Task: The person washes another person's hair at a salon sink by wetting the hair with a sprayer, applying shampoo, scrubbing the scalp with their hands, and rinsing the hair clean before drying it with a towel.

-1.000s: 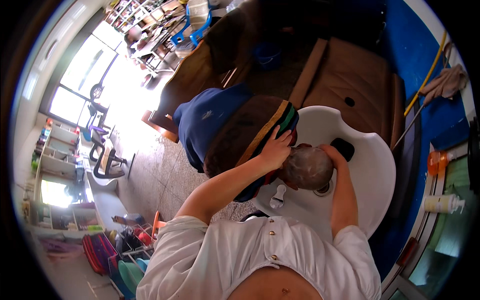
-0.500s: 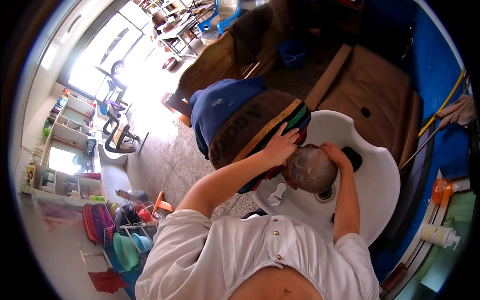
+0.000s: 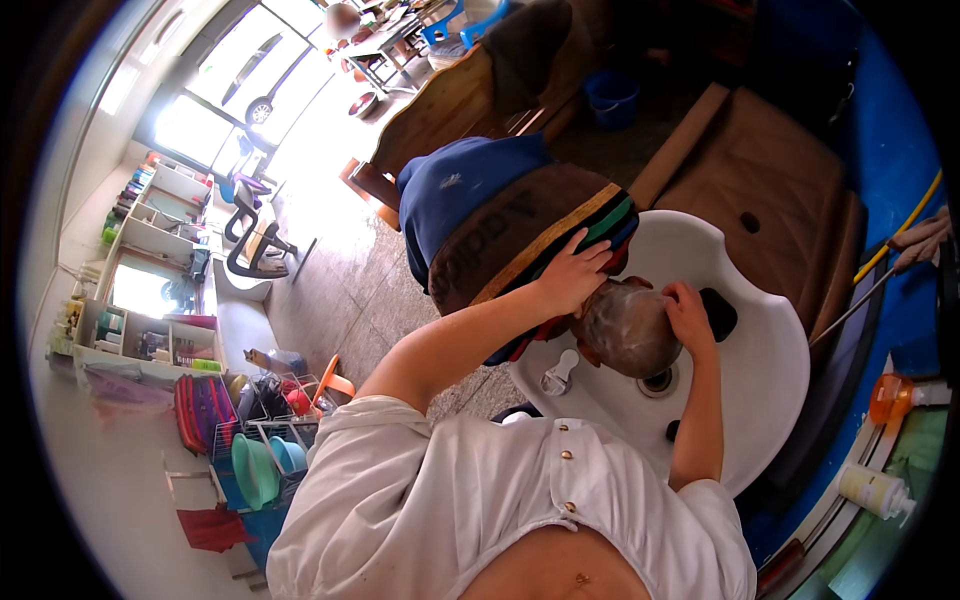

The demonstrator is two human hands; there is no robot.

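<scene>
A person in blue and dark brown clothing with striped edging (image 3: 500,235) bends over a white basin (image 3: 755,400), the lathered, close-cropped head (image 3: 632,335) low inside it. My left hand (image 3: 575,272) lies by the neck and striped collar, its fingers stretched out and apart. Against the far right side of the head rests my right hand (image 3: 688,318), with bent fingers touching the scalp; it grips nothing that I can see. A chrome tap (image 3: 561,373) sits on the basin's left, and the drain (image 3: 657,382) shows just below the head.
A brown padded seat (image 3: 760,180) adjoins the basin's far side. Right of it are a pump bottle (image 3: 875,490) and an orange bottle (image 3: 890,398). A blue bucket (image 3: 611,97) stands behind; at left are shelves (image 3: 150,250) and a rack with teal bowls (image 3: 255,470).
The whole view has shifted slightly, so the scene sits a little further right. My right hand's fingers have moved slightly on the head; my left hand stays at the collar.
</scene>
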